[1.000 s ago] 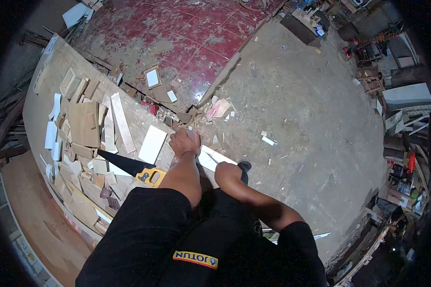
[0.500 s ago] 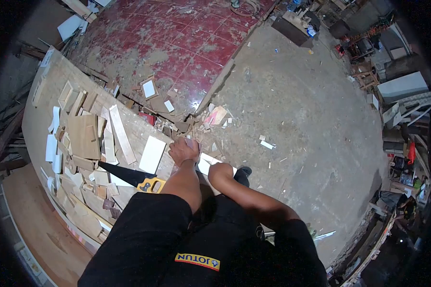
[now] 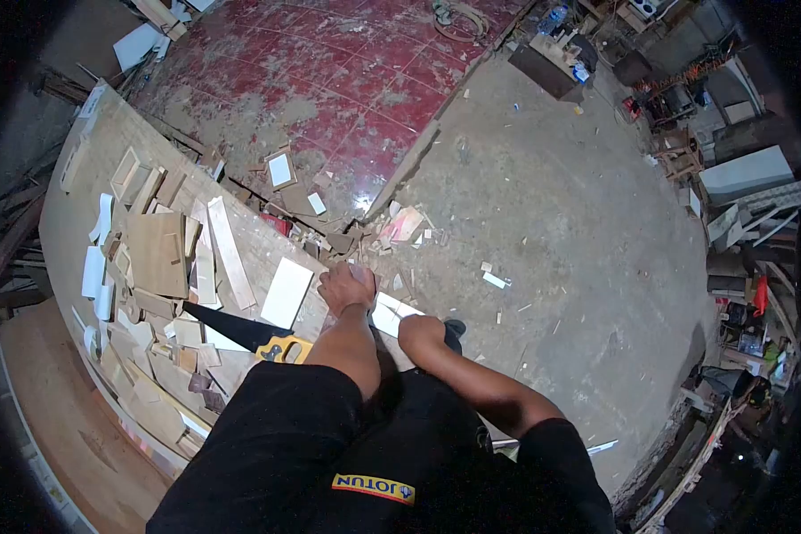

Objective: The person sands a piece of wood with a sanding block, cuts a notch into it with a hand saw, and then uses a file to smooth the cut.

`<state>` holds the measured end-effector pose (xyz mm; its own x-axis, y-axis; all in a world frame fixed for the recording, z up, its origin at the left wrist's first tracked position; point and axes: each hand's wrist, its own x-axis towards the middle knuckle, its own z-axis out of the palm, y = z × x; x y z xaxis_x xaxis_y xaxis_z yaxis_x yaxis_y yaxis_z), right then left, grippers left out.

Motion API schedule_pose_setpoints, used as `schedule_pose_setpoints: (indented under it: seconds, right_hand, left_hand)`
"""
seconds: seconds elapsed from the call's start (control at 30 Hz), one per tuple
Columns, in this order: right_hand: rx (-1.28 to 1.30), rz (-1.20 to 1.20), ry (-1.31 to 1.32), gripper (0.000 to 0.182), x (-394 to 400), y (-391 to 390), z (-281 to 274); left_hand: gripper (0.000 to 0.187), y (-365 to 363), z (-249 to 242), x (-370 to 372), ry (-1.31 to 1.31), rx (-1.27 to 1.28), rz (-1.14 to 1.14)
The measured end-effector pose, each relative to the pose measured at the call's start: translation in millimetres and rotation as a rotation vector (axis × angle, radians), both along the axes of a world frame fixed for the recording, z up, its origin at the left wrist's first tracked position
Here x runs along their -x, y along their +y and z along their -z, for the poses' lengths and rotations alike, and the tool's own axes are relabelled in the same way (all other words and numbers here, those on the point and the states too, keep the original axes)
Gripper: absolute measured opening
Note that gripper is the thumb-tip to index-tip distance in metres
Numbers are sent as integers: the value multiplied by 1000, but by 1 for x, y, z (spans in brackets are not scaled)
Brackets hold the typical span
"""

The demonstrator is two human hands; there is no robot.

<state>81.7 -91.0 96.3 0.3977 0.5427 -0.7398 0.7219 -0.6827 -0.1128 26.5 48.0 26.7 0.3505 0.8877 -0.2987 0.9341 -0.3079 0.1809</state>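
My left hand (image 3: 347, 289) is closed around a small purplish-brown piece (image 3: 359, 274), at the far end of a narrow white board (image 3: 388, 313). My right hand (image 3: 421, 336) is closed on the nearer part of that board, its fingers mostly hidden from above. A handsaw with a yellow handle (image 3: 281, 348) and dark blade lies on the wooden worktop (image 3: 267, 249), left of my left forearm. Beyond the handle, a white rectangular panel (image 3: 287, 293) lies flat near the worktop's edge.
Wood offcuts and a brown panel (image 3: 157, 254) are heaped on the worktop's left. Scraps litter the concrete floor (image 3: 552, 231) and red tiles (image 3: 329, 71). A dark box (image 3: 546, 68) stands far off; clutter lines the right side.
The view has shifted slightly. My left hand has moved a little nearer to my body along the board, and my right hand appears slightly farther right, still on the board.
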Motion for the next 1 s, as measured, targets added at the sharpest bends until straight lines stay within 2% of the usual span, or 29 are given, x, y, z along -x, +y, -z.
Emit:
schedule_pose_setpoints:
  seconds: [0.03,0.13,0.27,0.4,0.5,0.53,0.63,0.7,0.83,0.9,0.93,1.0]
  right_hand:
    - [72,-22,26,22,2,-3,-17]
    - [53,-21,31,24,3,-8,-29]
    - [-13,-28,4,23,15,8,42]
    - [19,104,-61,23,17,23,73]
    - [41,-139,5,24,5,4,18]
    - [68,-124,25,24,1,4,-12]
    - [102,-92,-2,22,4,5,-40]
    - [108,-56,-17,21,11,10,-6]
    - [11,13,-69,18,22,23,60]
    - [10,-90,-56,19,12,23,41]
    - [67,-33,-31,22,7,22,29]
    - [113,-82,-32,23,3,15,9]
  left_hand:
    - [54,-1,1,1,-4,0,-4]
    - [54,-1,1,-1,2,-44,-6]
    - [54,1,1,0,-17,-22,-12]
    - [50,2,-3,1,-63,29,-21]
    - [55,1,-1,2,-15,20,-18]
    - [54,3,0,2,3,39,-9]
    - [54,2,-9,3,-45,40,-12]
    - [48,-2,2,4,-102,-53,-14]
    - [49,-3,-10,13,-97,19,-36]
    - [52,3,-13,1,-97,60,-28]
    - [53,1,-12,3,-68,62,-21]
    - [55,3,-17,3,11,77,-5]
